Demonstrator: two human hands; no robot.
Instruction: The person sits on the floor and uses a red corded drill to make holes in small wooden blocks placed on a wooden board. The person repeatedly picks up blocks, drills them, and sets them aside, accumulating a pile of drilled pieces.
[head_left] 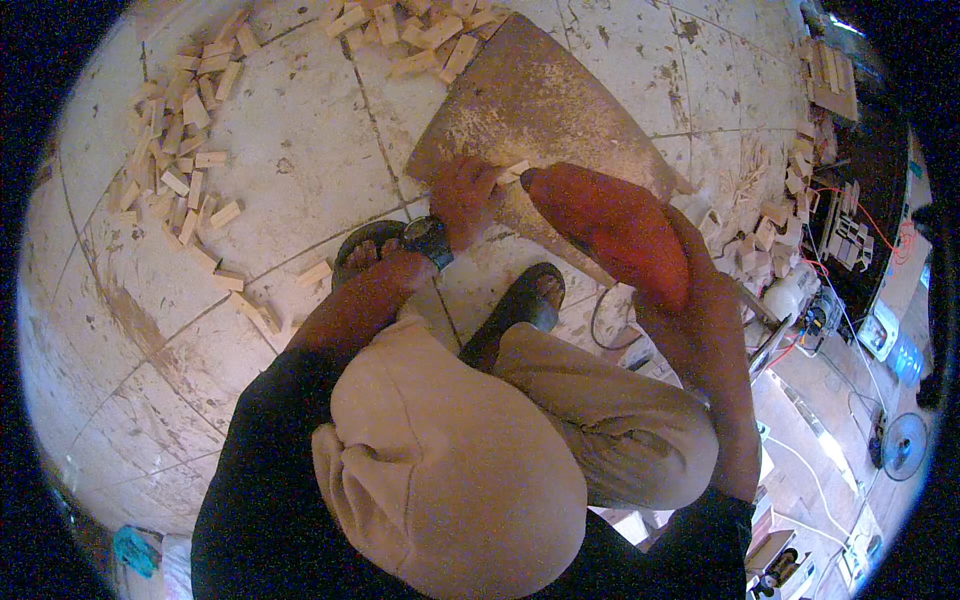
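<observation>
Over the near part of a worn brown board (540,90) on the floor, both hands come close together. My left hand (465,195), with a dark watch at its wrist, has its fingers curled with their tips against a small pale wooden block (514,170). From the other side, my right hand (610,225) tapers toward the same block. It looks red, and its dark tip ends just beside the block. Whether the red is a covering or a held thing I cannot make out. Its fingers appear closed together, partly hidden from above.
Many loose wooden blocks (190,130) curve along the left floor, and more blocks (420,35) lie beyond the board. My sandalled feet (535,300) are close to the hands. At right are offcuts (765,240), cables, a clear bottle (905,362) and a fan (904,446).
</observation>
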